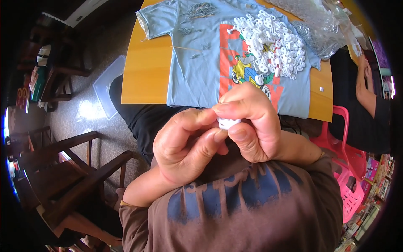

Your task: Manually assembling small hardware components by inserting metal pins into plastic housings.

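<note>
Close in front of my chest, a small white plastic piece (228, 123) with slots is pinched between both hands. My left hand (182, 145) is closed, its thumb and forefinger at the piece's left edge. My right hand (255, 122) grips the piece from the right, the forefinger curled over the top and the thumb below. The fingers cover much of the piece. Beyond the hands, a pile of similar white plastic pieces (275, 48) lies on a light blue T-shirt (191, 80) spread over the table.
Small grey thin parts (201, 10) lie in clumps on the shirt's left side. A clear plastic bag (323, 25) sits at the table's far right. Another person's arm (365, 90) is at right, near a pink plastic chair (346, 147). A dark wooden chair (75, 172) stands left.
</note>
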`<state>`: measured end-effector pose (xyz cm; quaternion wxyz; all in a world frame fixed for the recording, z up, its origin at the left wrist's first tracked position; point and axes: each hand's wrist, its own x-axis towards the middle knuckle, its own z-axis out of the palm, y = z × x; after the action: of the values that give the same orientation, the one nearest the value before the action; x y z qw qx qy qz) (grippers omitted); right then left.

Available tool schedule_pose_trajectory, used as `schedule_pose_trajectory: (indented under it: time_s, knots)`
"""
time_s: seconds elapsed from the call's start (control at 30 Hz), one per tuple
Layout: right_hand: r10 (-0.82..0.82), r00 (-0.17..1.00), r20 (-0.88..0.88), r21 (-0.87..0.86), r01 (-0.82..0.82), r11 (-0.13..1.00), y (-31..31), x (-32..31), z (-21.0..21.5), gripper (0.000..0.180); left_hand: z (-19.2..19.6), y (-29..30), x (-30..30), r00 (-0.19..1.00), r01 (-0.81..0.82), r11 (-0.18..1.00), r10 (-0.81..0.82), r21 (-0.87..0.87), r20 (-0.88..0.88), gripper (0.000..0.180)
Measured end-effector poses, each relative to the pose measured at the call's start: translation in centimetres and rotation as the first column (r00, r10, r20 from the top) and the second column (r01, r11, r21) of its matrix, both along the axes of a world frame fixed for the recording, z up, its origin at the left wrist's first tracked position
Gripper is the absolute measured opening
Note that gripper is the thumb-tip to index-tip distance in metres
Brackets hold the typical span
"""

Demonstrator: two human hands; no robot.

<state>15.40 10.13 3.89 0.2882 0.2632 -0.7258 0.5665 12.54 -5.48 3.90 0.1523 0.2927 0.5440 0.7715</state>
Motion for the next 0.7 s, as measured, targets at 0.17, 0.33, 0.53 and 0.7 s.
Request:
schedule_pose_trajectory:
  time_s: [0.17,0.33,0.53,0.7]
  knots:
    - [0.044,0.997,0.061,0.050,-0.047,0.998,0.0,0.2,-0.1,0.033,0.1,0.1,0.0,0.999,0.006,1.000,-0.006,0.003,-0.046,0.024]
    - [0.060,0.997,0.055,0.032,-0.062,0.998,0.0,0.3,-0.5,0.035,-0.2,0.5,0.4,0.998,0.028,0.997,-0.024,0.078,-0.054,0.025]
    - [0.066,0.998,0.014,0.000,-0.066,0.998,0.0,0.0,-0.9,0.030,0.0,0.6,0.5,1.000,0.020,0.996,-0.020,0.087,-0.003,0.023]
    - [0.016,0.993,-0.119,-0.055,-0.023,0.998,-0.3,-0.7,-1.6,0.021,0.3,0.5,0.5,1.000,-0.012,0.999,0.011,0.043,0.023,0.020]
